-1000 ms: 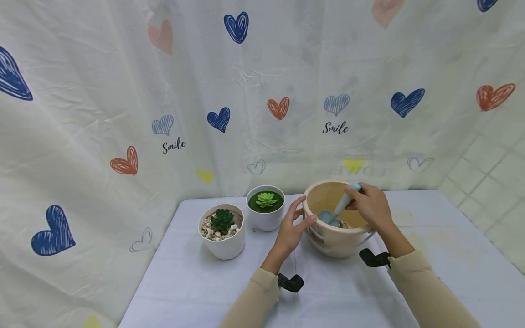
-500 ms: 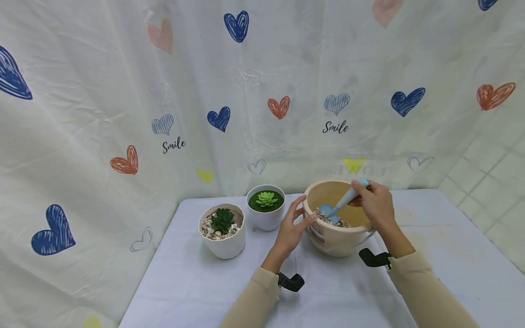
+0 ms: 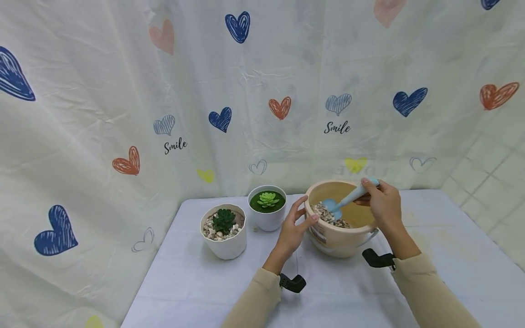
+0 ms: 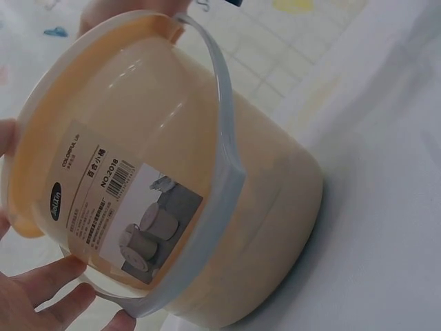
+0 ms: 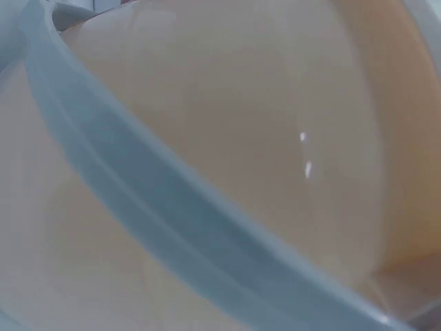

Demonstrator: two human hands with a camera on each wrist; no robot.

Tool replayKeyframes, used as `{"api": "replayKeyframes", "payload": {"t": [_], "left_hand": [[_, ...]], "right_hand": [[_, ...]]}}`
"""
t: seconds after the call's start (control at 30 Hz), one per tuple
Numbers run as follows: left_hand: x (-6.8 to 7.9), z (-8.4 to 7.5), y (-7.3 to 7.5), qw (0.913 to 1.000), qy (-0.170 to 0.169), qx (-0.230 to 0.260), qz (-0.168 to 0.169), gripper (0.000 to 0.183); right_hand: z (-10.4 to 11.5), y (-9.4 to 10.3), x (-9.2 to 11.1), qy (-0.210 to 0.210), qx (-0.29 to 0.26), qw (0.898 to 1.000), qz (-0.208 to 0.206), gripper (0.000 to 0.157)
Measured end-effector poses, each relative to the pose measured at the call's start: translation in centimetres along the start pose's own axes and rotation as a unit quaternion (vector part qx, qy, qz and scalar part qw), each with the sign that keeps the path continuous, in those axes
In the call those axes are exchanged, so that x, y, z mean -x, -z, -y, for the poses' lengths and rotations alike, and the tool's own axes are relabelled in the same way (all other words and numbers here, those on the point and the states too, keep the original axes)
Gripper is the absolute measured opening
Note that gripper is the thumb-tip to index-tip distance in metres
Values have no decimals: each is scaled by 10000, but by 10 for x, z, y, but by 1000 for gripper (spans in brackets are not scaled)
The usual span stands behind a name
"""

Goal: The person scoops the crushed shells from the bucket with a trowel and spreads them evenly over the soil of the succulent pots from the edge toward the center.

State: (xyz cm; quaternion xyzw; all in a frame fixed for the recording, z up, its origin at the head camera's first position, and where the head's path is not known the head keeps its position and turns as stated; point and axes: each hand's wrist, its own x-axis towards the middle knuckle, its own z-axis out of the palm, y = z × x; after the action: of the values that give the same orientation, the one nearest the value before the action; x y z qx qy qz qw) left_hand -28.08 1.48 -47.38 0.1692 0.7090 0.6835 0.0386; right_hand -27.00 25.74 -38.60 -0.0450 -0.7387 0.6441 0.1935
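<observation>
The tan bucket [image 3: 340, 240] stands upright on the white-covered table [image 3: 197, 291]. Left of its rim, the left hand [image 3: 290, 231] rests against it, fingers spread wide. At its right side, the right hand [image 3: 384, 205] pinches the handle end of the blue scoop [image 3: 349, 198], which slants down into the bucket to pebbles [image 3: 326, 213] inside. Left of the bucket stand two white pots: one with a light green succulent [image 3: 268, 199], the other, farther from it, with a dark green succulent [image 3: 223, 221]
</observation>
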Motion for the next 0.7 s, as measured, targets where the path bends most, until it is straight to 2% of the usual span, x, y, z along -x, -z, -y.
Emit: {"api": "replayKeyframes", "payload": {"t": [0.2,0.33,0.57,0.7], "left_hand": [[0,-1,0,10000,-4,28,26,63],[1,-1,0,10000,-3,32,27,63],[1,-1,-1,10000,-12,12,15,62],[1,0,-1,10000,-22,15,11,63]], "right_hand": [[0,9,0,-245,-670,9972,-245,30],[-1,15,0,-262,-1030,9936,-393,28],[-6,21,-2,-188,-1000,9938,-445,23],[-8,22,-2,-225,-1170,9920,-422,22]]}}
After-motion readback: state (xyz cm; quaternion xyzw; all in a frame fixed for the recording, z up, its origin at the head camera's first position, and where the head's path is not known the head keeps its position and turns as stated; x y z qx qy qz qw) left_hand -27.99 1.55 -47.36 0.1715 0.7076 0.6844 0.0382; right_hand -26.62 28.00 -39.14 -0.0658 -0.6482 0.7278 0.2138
